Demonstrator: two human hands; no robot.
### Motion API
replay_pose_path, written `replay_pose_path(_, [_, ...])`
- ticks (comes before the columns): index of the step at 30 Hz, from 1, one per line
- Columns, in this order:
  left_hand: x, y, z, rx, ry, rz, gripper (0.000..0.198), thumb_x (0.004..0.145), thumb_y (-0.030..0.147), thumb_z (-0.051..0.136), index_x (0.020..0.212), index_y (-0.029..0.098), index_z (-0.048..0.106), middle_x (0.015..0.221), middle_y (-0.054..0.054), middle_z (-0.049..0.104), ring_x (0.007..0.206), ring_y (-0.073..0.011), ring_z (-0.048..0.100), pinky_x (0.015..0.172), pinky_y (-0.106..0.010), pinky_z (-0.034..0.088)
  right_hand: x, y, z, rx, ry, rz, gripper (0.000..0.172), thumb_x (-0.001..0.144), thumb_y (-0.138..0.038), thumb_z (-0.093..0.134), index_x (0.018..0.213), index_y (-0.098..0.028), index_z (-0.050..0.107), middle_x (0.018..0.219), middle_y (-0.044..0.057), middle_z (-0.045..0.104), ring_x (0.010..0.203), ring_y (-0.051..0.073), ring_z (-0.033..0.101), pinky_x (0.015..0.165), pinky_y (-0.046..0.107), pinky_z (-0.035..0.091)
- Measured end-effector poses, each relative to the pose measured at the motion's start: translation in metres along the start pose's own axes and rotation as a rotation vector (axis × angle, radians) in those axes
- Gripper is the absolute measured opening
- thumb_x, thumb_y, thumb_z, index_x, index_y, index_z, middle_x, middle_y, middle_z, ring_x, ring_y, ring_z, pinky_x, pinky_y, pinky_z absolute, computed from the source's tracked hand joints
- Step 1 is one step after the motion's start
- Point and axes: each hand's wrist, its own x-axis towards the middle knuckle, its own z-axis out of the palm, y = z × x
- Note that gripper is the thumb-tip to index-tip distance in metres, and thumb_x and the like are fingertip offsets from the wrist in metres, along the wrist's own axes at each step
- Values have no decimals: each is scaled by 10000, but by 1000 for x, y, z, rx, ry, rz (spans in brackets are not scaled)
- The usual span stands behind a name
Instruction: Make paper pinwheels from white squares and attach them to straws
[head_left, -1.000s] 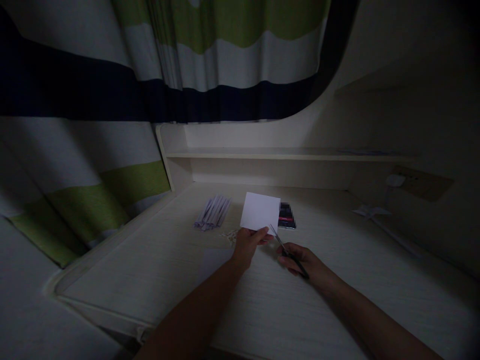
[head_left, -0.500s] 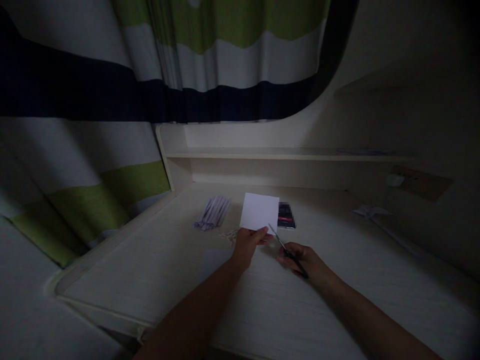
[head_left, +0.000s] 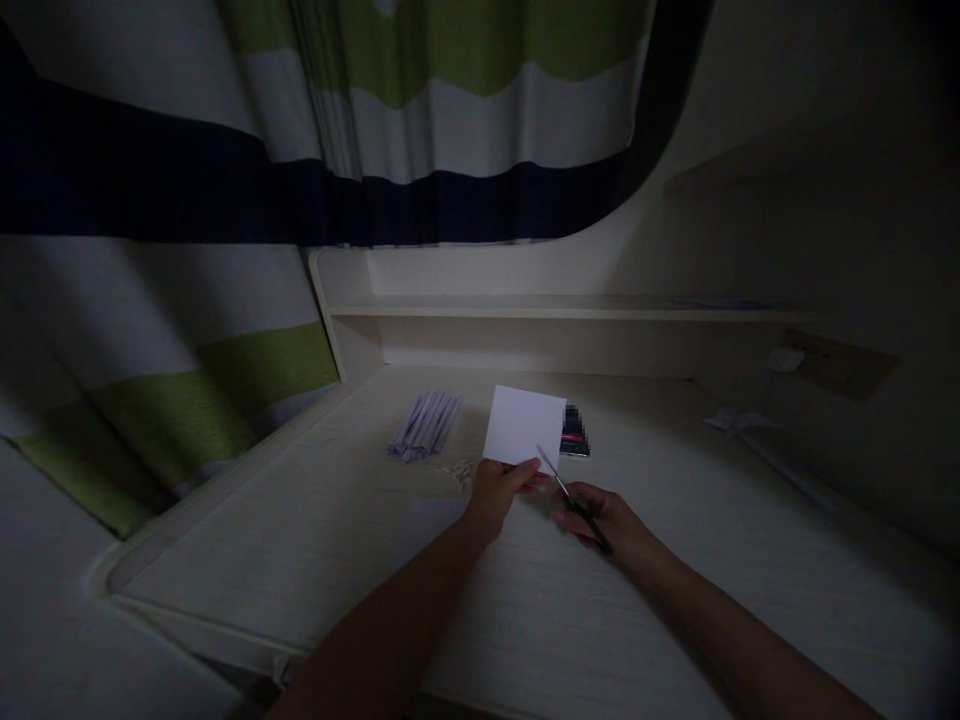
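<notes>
Dim rm: striped curtain (head_left: 480, 115) behind & left of desk (head_left: 690, 490); shelf (head_left: 540, 312) along desk's back. Sq. white sheet (head_left: 525, 425) over desk's middle, pinched in L hand (head_left: 496, 492); R hand (head_left: 604, 515) grips scissors (head_left: 573, 504) (blade contact w/ sheet unclear). Dark pixelated item (head_left: 574, 440) on desk, partly hidden.

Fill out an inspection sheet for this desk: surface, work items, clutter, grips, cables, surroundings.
Surface: pale desk, dimly lit
Job's things: white sheet, black-handled scissors; blade-to-sheet contact unclear
Clutter: bundle of pale strips, small pale bits, faint second sheet, dark item partly behind white sheet, pale item near right wall
Grips: left grip holds the white sheet's near edge; right grip holds the scissors
Cables: white plug at wall socket; cord too dim to tell
Surroundings: striped curtain, shelf at desk's back
</notes>
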Motion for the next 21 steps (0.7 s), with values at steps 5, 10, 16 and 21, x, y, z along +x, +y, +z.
replay_pose_path(5, [-1, 1, 0, -11, -17, -5, 298, 629, 360, 629, 764, 95, 646, 697, -96, 673, 639, -177, 630, 556, -233, 457, 1, 1, 1, 3, 14, 12, 383, 562, -456, 640, 779, -174, 497, 503, -68, 408, 391, 52, 322, 388, 223, 266])
replay_pose_path(10, [-2, 3, 1, -20, -33, -2, 315, 625, 342, 635, 815, 92, 631, 705, -90, 671, 619, -172, 626, 541, -228, 450, 1, 0, 0, -13, 14, -7, 374, 570, -448, 638, 785, -169, 513, 513, -62, 429, 407, 54, 332, 401, 220, 268])
replay_pose_path(16, [-2, 4, 2, -45, -21, -1, 326, 603, 331, 654, 830, 100, 619, 726, -88, 670, 612, -173, 627, 520, -229, 449, 0, -2, -1, -26, 24, -3, 387, 554, -470, 644, 759, -168, 518, 453, -82, 391, 369, 50, 306, 377, 212, 237])
replay_pose_path(21, [-2, 3, 2, -30, -17, -7, 309, 612, 337, 645, 798, 90, 627, 700, -94, 669, 619, -178, 627, 528, -234, 453, -1, -2, 0, -32, 44, 19, 379, 552, -477, 642, 739, -175, 510, 435, -82, 396, 333, 50, 295, 350, 213, 217])
